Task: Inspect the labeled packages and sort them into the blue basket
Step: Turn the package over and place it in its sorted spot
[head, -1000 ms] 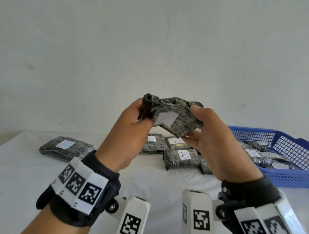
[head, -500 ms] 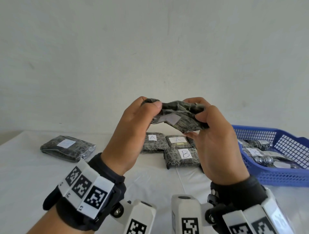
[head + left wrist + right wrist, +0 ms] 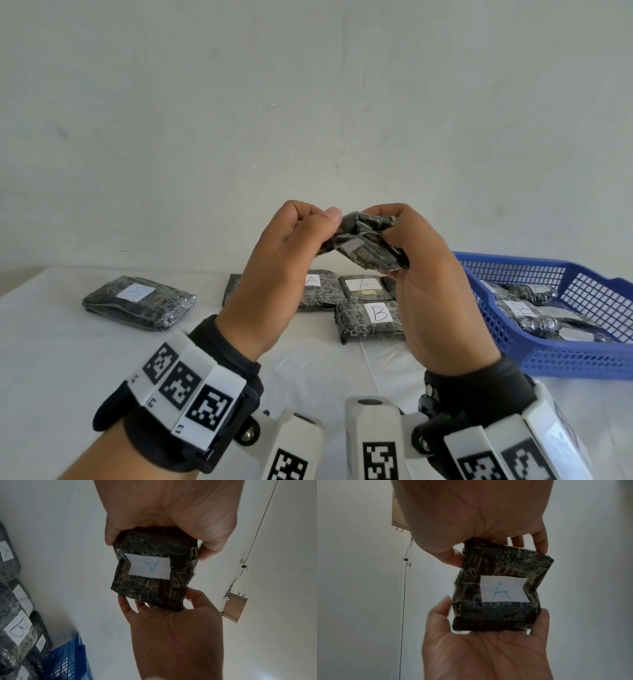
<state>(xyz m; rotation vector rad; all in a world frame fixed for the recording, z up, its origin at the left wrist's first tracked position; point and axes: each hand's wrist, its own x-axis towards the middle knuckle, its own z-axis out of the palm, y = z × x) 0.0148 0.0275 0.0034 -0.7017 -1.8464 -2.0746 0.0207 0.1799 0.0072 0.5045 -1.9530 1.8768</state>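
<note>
Both hands, left (image 3: 274, 270) and right (image 3: 435, 291), pinch the dark film-wrapped package labelled A (image 3: 363, 246) above the bench; the slick, buckling wrap could slip free before reaching the blue plastic basket (image 3: 582, 359).

left hand (image 3: 274, 274): raised before the chest, fingers curled, pinched the package's (image 3: 368, 245) left end
right hand (image 3: 435, 291): raised just right of it, fingers curled, gripped the right end

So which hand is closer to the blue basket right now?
Right. The right hand is raised just left of the blue basket, beside its near corner; the left hand grips the held package from its far side.
</note>
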